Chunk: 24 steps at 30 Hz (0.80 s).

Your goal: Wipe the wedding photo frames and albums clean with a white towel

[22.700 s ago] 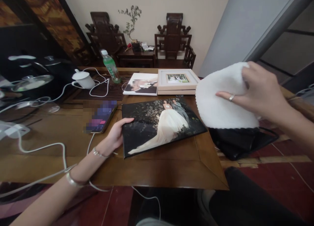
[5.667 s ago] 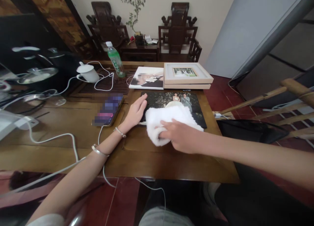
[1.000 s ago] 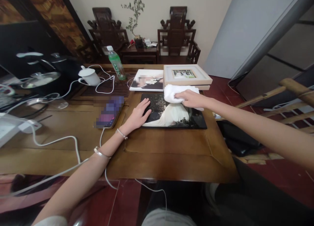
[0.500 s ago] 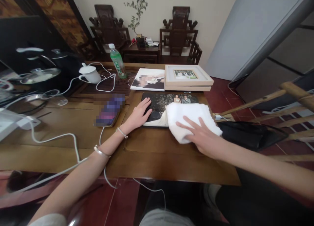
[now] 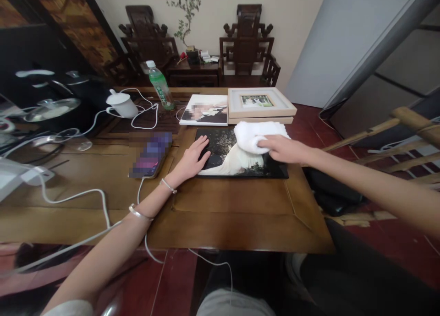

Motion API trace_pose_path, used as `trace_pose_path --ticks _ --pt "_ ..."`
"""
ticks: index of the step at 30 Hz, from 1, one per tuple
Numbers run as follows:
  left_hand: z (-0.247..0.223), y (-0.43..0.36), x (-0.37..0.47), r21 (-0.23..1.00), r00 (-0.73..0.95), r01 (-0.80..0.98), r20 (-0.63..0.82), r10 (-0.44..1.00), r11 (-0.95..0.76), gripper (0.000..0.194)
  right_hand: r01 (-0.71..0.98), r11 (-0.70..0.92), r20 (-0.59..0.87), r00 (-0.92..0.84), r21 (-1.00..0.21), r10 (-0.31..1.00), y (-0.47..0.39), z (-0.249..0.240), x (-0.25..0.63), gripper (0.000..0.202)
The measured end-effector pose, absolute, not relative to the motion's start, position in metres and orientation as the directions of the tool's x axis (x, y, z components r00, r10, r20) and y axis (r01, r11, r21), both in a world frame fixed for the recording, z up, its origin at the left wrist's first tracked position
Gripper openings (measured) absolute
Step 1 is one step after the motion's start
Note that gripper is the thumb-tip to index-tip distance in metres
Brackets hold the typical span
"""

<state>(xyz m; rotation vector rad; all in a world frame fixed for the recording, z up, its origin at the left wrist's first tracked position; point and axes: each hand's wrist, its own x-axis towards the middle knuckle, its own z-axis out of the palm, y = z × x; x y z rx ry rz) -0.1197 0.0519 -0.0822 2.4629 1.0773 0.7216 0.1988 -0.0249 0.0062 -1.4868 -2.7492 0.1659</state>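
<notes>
A dark photo panel (image 5: 237, 162) with a white dress in its picture lies flat on the wooden table. Its left edge is under my left hand (image 5: 193, 160), which rests flat with the fingers stretched out. My right hand (image 5: 283, 147) grips a folded white towel (image 5: 252, 135) between thumb and fingers. The towel lies over the panel's upper right part and hides the picture there. Just behind the panel are a white-edged photo print (image 5: 206, 111) and a stack of light wooden picture frames (image 5: 263, 100).
To the left, a phone (image 5: 151, 155) lies with a white cable plugged in. Farther back stand a green-labelled bottle (image 5: 160, 84), a white lidded cup (image 5: 122, 104) and a glass-lidded pot (image 5: 53, 110). A wooden chair (image 5: 395, 128) is at the right.
My right hand has moved the towel away from me, up to the panel's far right part, uncovering the near right corner. Its fingers, spread before, now grip the towel. My left hand stays on the panel.
</notes>
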Motion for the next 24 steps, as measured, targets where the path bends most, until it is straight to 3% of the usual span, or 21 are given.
trace_pose_path --ticks 9,16,24 --pt "-0.082 0.052 -0.121 0.496 0.588 0.57 0.31 0.747 -0.655 0.053 0.838 0.54 -0.055 -0.545 -0.083 0.837 0.007 0.013 0.207 0.037" --pt "-0.082 0.051 -0.121 0.496 0.582 0.58 0.303 0.754 -0.647 0.054 0.884 0.443 -0.057 -0.455 -0.15 0.889 -0.086 0.001 0.178 0.053" --pt "-0.081 0.05 -0.12 0.501 0.576 0.58 0.305 0.758 -0.642 0.053 0.834 0.493 -0.124 -0.532 -0.249 0.837 -0.163 0.001 0.156 0.061"
